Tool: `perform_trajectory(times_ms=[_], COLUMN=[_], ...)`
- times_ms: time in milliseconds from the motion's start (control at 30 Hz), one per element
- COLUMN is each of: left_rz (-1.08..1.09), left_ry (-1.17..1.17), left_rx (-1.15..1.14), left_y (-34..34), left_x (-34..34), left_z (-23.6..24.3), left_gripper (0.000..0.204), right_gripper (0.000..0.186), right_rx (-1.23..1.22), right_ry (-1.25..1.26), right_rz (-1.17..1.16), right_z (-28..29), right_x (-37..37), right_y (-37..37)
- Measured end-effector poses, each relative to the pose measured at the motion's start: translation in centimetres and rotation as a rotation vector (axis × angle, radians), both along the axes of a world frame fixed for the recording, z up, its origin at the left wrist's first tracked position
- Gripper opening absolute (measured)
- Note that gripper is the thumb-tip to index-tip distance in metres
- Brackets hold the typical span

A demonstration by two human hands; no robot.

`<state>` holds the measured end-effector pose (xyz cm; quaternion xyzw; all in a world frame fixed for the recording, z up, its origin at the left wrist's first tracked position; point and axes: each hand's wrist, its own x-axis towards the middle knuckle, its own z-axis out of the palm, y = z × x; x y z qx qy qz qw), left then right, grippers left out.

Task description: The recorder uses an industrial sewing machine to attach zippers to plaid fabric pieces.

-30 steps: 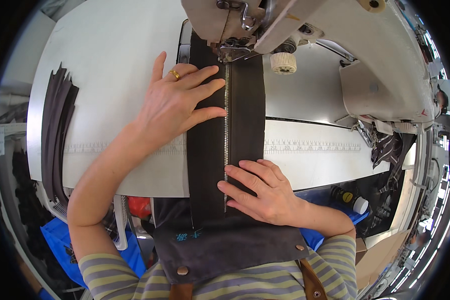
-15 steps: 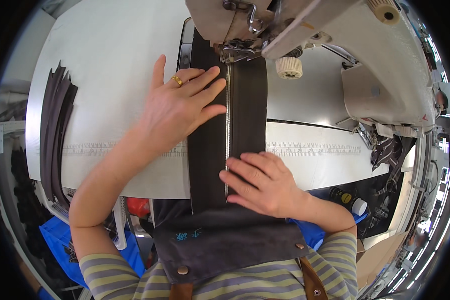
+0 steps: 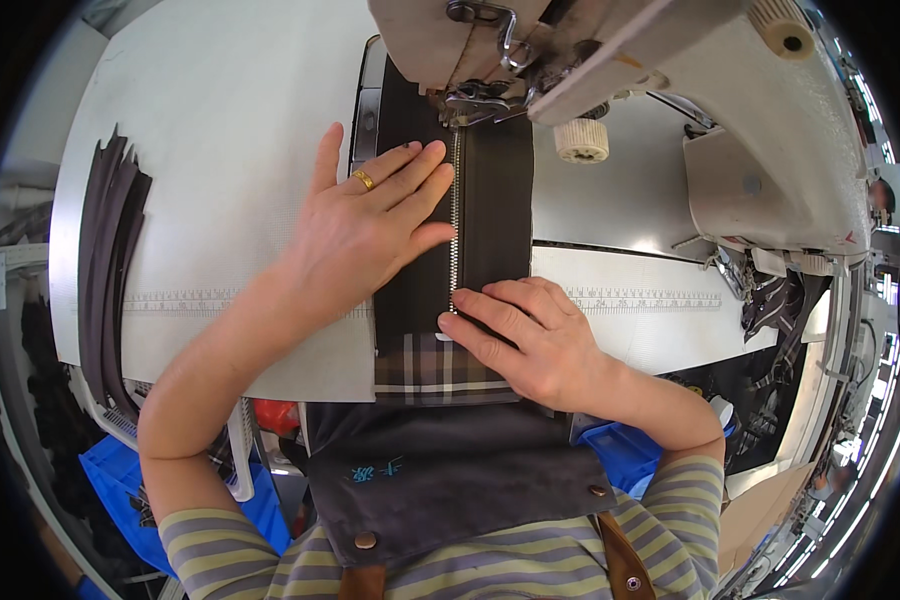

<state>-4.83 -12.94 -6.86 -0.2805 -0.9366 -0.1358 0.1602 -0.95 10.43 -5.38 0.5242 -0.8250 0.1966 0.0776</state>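
White table (image 3: 210, 120), dark fabric (image 3: 498, 210), straight silvery zipper (image 3: 457, 205)

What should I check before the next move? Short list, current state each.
1. Left hand flat on the dark cloth, fingertips short of the presser foot: ok.
2. Right hand resting near the zipper's near end: ok.
3. Zipper running straight toward the presser foot: ok.
4. Loose dark strips at left, apart from the cloth: ok.
5. Needle up or down: cannot tell, too small.
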Motion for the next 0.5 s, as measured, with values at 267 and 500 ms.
perform_trajectory(times_ms=[267, 500], left_rz=[0.031, 0.035], left_ry=[-0.006, 0.029], left_rx=[0.005, -0.001], left_y=[0.2, 0.2], left_x=[0.1, -0.1], left_z=[-0.1, -0.1], left_gripper=[0.048, 0.047], right_gripper=[0.043, 0.037], right_rx=[-0.029, -0.039], right_ry=[0.059, 0.107], right_rz=[0.01, -0.013], right_z=[-0.3, -0.5], right_x=[-2.9, -5.3], right_y=[-0.4, -0.8])
